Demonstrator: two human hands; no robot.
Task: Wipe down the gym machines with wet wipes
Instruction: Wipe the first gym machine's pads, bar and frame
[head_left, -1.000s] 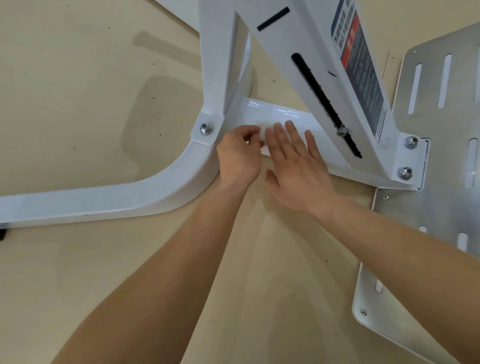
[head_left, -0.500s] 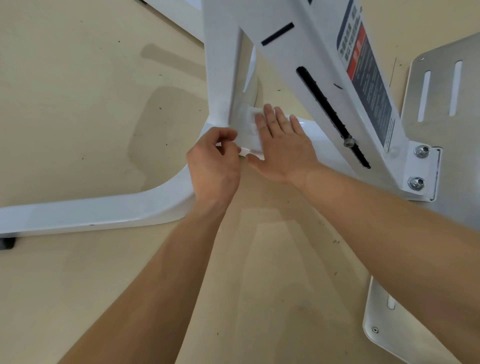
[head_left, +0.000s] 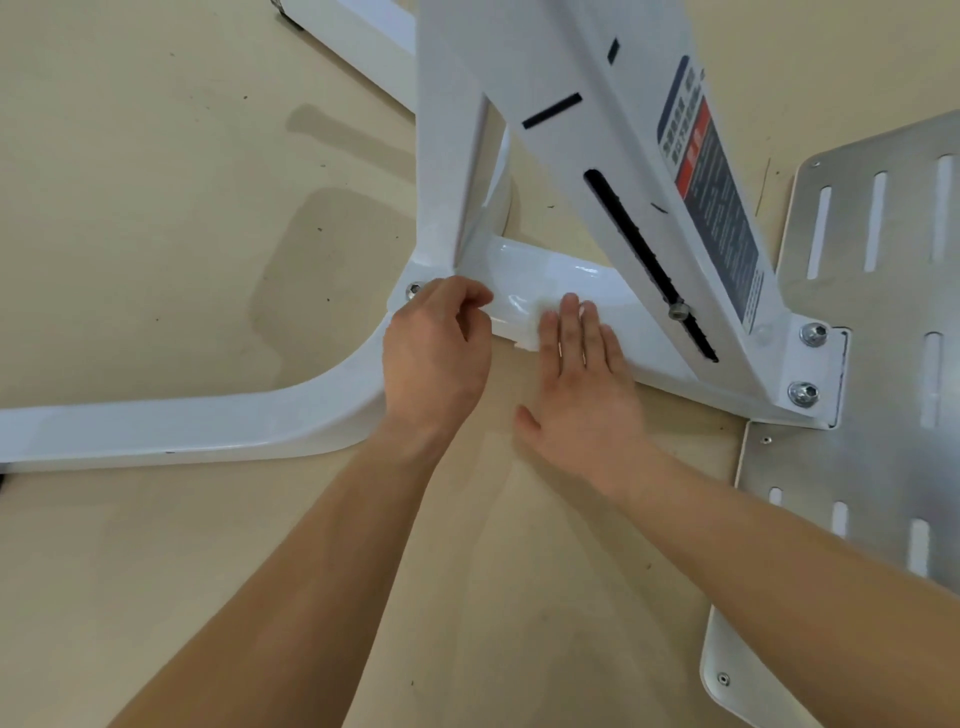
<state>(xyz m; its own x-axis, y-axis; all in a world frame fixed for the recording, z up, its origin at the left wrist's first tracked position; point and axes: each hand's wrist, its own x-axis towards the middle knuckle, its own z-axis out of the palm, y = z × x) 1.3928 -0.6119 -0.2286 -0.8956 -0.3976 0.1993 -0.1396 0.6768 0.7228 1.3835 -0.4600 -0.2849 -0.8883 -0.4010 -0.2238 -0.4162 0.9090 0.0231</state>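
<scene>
The white gym machine frame (head_left: 218, 421) stands on the floor, its wet, glossy base bar (head_left: 587, 280) running between a vertical post and a slanted upright. A white wet wipe (head_left: 530, 325) lies on that bar. My right hand (head_left: 582, 389) presses it flat with straight fingers, and only the wipe's left edge shows. My left hand (head_left: 436, 358) sits just left of it, at the post's bolted foot. Its fingers and thumb are curled onto the near edge of the bar.
The slanted white upright (head_left: 582, 171) with a black slot and a warning label overhangs the bar on the right. A slotted metal footplate (head_left: 883, 467) lies on the right. A beige floor surrounds the frame, and bolts stick up at the upright's foot (head_left: 804, 392).
My right hand has slid the wipe back to the right along the bar, away from the corner by the post. My left hand stays curled at the bar's edge beside it.
</scene>
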